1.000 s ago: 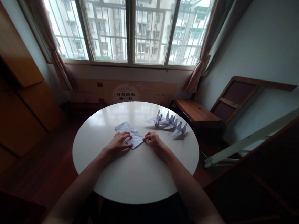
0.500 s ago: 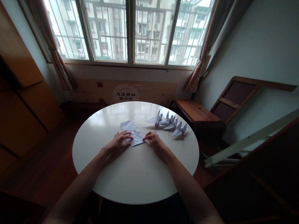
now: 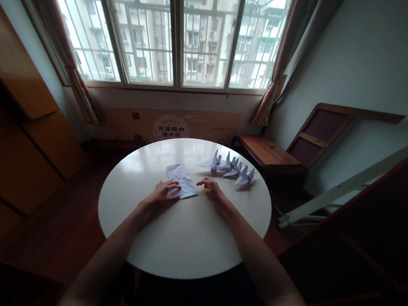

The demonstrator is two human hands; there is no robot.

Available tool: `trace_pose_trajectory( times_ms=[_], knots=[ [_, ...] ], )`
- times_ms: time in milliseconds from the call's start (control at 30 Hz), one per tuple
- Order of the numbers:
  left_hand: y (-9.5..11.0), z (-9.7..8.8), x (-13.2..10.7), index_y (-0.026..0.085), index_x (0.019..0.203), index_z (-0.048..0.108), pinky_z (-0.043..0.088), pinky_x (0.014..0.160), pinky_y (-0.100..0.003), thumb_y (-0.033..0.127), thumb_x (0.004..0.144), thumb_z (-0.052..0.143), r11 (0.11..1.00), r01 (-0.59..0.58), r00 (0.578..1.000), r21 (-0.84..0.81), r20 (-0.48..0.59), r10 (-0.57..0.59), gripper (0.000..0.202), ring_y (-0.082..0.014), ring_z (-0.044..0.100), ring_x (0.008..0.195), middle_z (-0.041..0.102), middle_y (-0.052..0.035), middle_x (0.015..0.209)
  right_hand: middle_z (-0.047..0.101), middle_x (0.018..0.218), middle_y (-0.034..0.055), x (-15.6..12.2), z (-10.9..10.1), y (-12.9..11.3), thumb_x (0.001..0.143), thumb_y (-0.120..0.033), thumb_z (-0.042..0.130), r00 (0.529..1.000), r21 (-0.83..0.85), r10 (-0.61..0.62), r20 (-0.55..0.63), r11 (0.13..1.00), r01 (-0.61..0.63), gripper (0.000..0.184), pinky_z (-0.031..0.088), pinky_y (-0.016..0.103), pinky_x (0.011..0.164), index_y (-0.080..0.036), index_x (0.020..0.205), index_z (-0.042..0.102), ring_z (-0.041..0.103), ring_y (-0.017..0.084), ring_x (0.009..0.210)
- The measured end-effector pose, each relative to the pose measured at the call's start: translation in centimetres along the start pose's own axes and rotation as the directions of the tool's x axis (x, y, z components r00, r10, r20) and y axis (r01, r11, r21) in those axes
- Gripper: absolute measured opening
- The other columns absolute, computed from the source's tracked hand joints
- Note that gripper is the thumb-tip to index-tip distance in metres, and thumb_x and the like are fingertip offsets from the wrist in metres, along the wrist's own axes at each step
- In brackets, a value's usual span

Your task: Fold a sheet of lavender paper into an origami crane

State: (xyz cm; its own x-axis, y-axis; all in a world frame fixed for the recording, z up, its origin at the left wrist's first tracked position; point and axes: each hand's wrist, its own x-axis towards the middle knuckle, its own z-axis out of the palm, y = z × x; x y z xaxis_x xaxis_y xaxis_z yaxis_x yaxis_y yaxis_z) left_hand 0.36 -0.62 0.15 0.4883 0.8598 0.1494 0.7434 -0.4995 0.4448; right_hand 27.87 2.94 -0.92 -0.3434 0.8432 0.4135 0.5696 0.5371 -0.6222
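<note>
A pale lilac sheet of creased paper [image 3: 181,178] lies flat on the round white table [image 3: 183,236], folded into a long strip. My left hand [image 3: 161,195] rests on the sheet's near corner with its fingers stretched out flat, pressing it down. My right hand [image 3: 211,188] hovers just right of the sheet's near right corner, fingers curled loosely, with nothing in them that I can see. Several folded paper cranes [image 3: 231,167] of the same lilac stand in a row behind my right hand.
A wooden bench [image 3: 267,154] with a leaning framed panel stands right of the table. A window with bars and curtains fills the far wall. A cardboard panel with printed characters [image 3: 170,127] leans below it. Wooden cabinets line the left.
The sheet has turned to point more away from me. My right hand has let go of its corner and lifted slightly to the right. My left hand stays on the paper.
</note>
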Motion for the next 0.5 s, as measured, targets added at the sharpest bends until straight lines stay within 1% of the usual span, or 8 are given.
trace_pose_trajectory(
  times_ms=[100, 167, 300, 400, 500],
  knots=[
    [-0.06, 0.07, 0.0, 0.03, 0.123, 0.061, 0.008, 0.112, -0.061, 0.055, 0.082, 0.057, 1.0, -0.003, 1.0, -0.004, -0.006, 0.003, 0.048, -0.0312, 0.036, 0.135, 0.049, -0.0085, 0.141, 0.067, 0.09, 0.0052, 0.0, -0.3, -0.03, 0.069, 0.006, 0.041, 1.0, 0.008, -0.008, -0.018, 1.0, 0.009, 0.051, 0.048, 0.029, 0.079, -0.022, 0.092, 0.076, 0.062, 0.016, 0.081],
    [0.0, 0.05, 0.0, 0.03, 0.123, 0.061, 0.007, 0.112, -0.061, 0.056, 0.082, 0.056, 1.0, 0.003, 1.0, -0.002, -0.002, -0.003, 0.048, -0.0312, 0.036, 0.136, 0.049, -0.0083, 0.142, 0.066, 0.09, 0.0053, -0.06, -0.24, -0.15, 0.068, 0.006, 0.04, 0.999, 0.009, -0.032, -0.007, 0.999, 0.032, 0.053, 0.048, 0.028, 0.079, -0.023, 0.092, 0.077, 0.061, 0.016, 0.082],
    [0.28, -0.08, 0.01, 0.031, 0.124, 0.06, 0.008, 0.112, -0.062, 0.057, 0.082, 0.056, 1.0, 0.012, 1.0, -0.005, 0.017, -0.012, 0.049, -0.0317, 0.035, 0.136, 0.048, -0.0079, 0.143, 0.066, 0.093, 0.0056, -0.34, 0.31, -0.51, 0.066, 0.006, 0.044, 0.992, 0.009, -0.091, 0.082, 0.996, 0.091, 0.05, 0.046, 0.029, 0.082, -0.025, 0.088, 0.078, 0.059, 0.016, 0.086],
    [0.4, -0.11, 0.03, 0.031, 0.123, 0.061, 0.008, 0.112, -0.062, 0.057, 0.082, 0.055, 1.0, 0.018, 1.0, -0.001, 0.017, -0.018, 0.049, -0.0317, 0.034, 0.137, 0.048, -0.0079, 0.143, 0.066, 0.096, 0.0057, -0.51, 0.58, -0.69, 0.067, 0.006, 0.045, 0.989, -0.012, -0.074, 0.128, 0.997, 0.076, 0.049, 0.044, 0.032, 0.086, -0.027, 0.082, 0.078, 0.058, 0.017, 0.089],
    [0.35, -0.06, 0.07, 0.031, 0.123, 0.061, 0.008, 0.112, -0.062, 0.058, 0.082, 0.055, 1.0, 0.019, 1.0, 0.006, 0.013, -0.019, 0.049, -0.0317, 0.035, 0.136, 0.048, -0.0081, 0.143, 0.065, 0.098, 0.0062, -0.56, 0.52, -0.71, 0.068, 0.006, 0.044, 0.991, -0.009, -0.038, 0.129, 0.999, 0.039, 0.049, 0.043, 0.033, 0.089, -0.026, 0.08, 0.079, 0.057, 0.018, 0.091]
  ],
)
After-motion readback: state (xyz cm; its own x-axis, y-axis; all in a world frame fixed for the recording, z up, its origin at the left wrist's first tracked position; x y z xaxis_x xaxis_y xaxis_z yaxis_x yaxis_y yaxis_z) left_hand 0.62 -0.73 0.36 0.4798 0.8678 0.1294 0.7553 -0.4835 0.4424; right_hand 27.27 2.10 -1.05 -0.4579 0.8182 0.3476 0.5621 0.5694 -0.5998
